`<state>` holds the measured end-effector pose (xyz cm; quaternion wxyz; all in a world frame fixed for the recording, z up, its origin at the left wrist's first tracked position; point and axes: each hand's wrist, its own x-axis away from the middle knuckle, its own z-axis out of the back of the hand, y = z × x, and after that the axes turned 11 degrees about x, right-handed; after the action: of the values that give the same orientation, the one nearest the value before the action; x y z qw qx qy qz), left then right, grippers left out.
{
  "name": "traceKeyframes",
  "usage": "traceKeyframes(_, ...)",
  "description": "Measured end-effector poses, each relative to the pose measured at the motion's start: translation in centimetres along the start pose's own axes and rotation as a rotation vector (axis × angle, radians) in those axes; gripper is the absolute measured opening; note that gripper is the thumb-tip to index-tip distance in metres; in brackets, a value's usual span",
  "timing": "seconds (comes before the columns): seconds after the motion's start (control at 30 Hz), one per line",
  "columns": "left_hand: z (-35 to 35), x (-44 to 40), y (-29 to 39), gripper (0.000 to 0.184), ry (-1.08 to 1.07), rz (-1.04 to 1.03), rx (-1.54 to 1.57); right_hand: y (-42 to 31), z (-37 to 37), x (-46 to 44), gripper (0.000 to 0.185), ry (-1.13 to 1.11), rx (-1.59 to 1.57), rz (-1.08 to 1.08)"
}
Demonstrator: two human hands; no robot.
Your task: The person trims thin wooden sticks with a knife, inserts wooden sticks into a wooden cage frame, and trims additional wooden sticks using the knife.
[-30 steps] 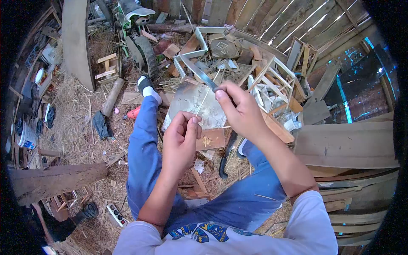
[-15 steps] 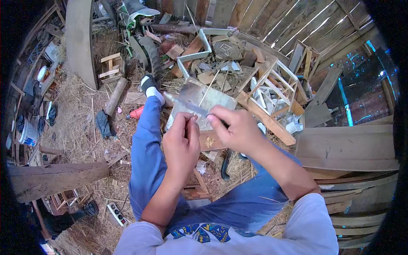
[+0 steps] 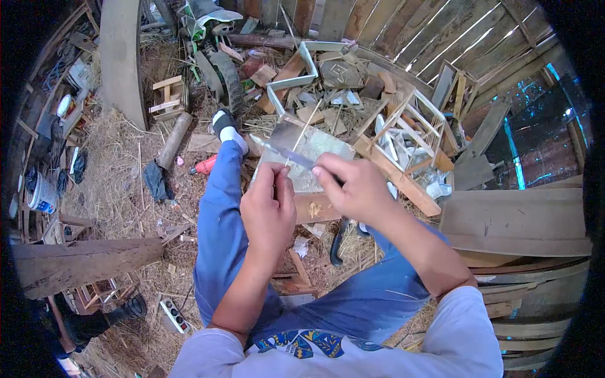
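The left hand is pinching a thin stick between thumb and fingers, the stick slanting up and away from that grip. The right hand is gripping a knife by its handle, the blade crossing the stick just beyond the left fingertips. A pale board is lying beyond and beneath both grips, and a brown block is showing between the hands.
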<state>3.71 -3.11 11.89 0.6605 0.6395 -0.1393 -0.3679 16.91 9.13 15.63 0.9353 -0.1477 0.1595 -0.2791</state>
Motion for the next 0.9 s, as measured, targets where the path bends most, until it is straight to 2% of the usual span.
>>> traceKeyframes(0.07,0.0,-0.2,0.2,0.004,0.014,-0.049,0.021,0.2,0.6,-0.8,0.014,0.070,-0.073,-0.131)
traceKeyframes(0.13,-0.1,0.3,0.1,0.004,0.001,-0.029,-0.011,-0.2,0.6,-0.5,0.015,0.079,-0.058,-0.111)
traceKeyframes(0.2,-0.2,-0.1,0.0,0.004,-0.006,-0.029,-0.047,-0.7,-0.7,0.6,0.016,-0.016,0.025,0.023)
traceKeyframes(0.27,-0.3,0.0,-0.2,0.005,-0.007,-0.067,0.002,0.0,-0.4,-0.3,0.021,-0.026,0.007,-0.010)
traceKeyframes(0.33,-0.5,0.3,-0.3,0.005,-0.007,-0.056,0.027,0.5,1.0,-1.5,0.019,0.117,-0.116,-0.140)
traceKeyframes(0.4,-0.8,0.2,0.0,0.005,0.000,-0.058,0.064,1.2,0.5,-1.7,0.023,0.131,-0.154,-0.161)
traceKeyframes(0.47,-0.9,0.4,0.4,0.003,-0.067,-0.070,0.048,1.2,-0.2,-1.6,0.027,0.001,-0.603,-0.335)
traceKeyframes(0.5,-1.1,0.6,0.4,0.003,-0.075,-0.067,0.053,0.1,0.5,-1.8,0.026,0.057,-0.709,-0.299)
traceKeyframes(0.73,-1.8,1.3,0.8,0.003,-0.108,-0.042,0.074,1.0,-0.2,-2.9,0.015,0.106,-0.886,-0.416)
traceKeyframes(0.83,-1.7,1.2,0.7,0.005,-0.124,-0.005,0.100,1.5,0.0,-2.9,0.015,0.008,-1.009,-0.370)
traceKeyframes(0.9,-1.7,1.1,0.9,0.005,-0.135,0.009,0.123,1.5,0.3,-2.9,0.015,0.035,-1.004,-0.356)
